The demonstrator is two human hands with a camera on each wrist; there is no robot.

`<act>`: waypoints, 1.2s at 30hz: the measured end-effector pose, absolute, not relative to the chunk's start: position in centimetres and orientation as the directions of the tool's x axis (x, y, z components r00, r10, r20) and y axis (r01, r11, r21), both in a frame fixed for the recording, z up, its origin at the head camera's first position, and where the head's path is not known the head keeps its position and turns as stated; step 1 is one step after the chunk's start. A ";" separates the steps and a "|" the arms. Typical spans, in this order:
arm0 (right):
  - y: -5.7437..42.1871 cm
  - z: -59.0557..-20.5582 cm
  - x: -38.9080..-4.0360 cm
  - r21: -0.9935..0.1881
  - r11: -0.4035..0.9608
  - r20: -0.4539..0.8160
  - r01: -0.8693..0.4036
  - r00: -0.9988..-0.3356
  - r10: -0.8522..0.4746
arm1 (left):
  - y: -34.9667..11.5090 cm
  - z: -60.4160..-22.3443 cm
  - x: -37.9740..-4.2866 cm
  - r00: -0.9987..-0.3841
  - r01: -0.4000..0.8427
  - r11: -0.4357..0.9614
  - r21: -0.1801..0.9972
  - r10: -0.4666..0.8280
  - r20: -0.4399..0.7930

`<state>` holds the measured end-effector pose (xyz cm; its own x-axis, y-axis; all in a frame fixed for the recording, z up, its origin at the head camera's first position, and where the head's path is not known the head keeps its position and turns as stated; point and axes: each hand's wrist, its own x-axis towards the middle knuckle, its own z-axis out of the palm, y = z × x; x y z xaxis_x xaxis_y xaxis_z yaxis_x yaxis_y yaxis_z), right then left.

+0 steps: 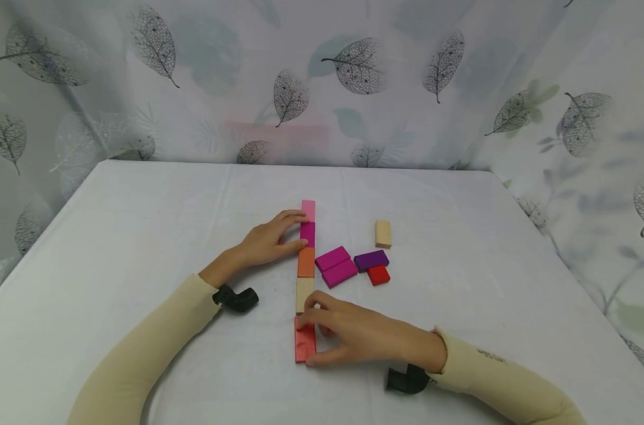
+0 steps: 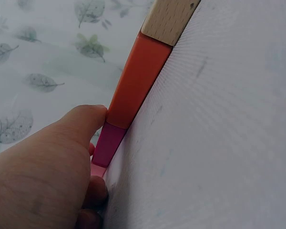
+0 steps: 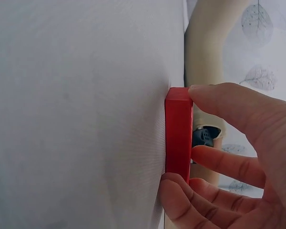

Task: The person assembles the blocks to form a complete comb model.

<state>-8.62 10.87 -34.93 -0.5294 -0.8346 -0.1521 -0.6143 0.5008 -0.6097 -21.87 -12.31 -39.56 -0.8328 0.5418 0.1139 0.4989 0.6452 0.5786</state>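
A straight row of blocks runs away from me in the head view: red block (image 1: 304, 346), plain wood block (image 1: 304, 294), orange block (image 1: 306, 262), magenta block (image 1: 308, 235) and pink block (image 1: 309, 206) at the far end. My left hand (image 1: 265, 241) reaches over from the left with fairly straight fingers on the pink block, its thumb touching the magenta one near the orange. At the near end, my right hand (image 1: 356, 332) grips the red block, thumb at its near edge and fingers towards the wood block. In the right wrist view, that red block (image 3: 178, 136) lies flat on the white cloth.
Right of the row lie two magenta blocks (image 1: 336, 267) side by side, a purple block (image 1: 372, 260) touching a small red block (image 1: 378, 275), and a plain wood block (image 1: 383, 234) farther back. Leaf-patterned curtains (image 1: 322, 82) hang behind the white table (image 1: 194, 195).
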 end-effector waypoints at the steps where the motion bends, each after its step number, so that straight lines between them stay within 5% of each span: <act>1: 10.8 -35.0 -8.6 -0.608 0.503 -0.152 -0.615 -0.532 -0.833 | -12.3 -39.6 -21.9 -0.833 0.498 0.646 0.578 0.541 0.113; 36: 10.9 -35.0 -8.7 -0.583 0.519 -0.124 -0.625 -0.563 -0.817 | -12.2 -39.4 -21.8 -0.832 0.501 0.649 0.573 0.543 0.113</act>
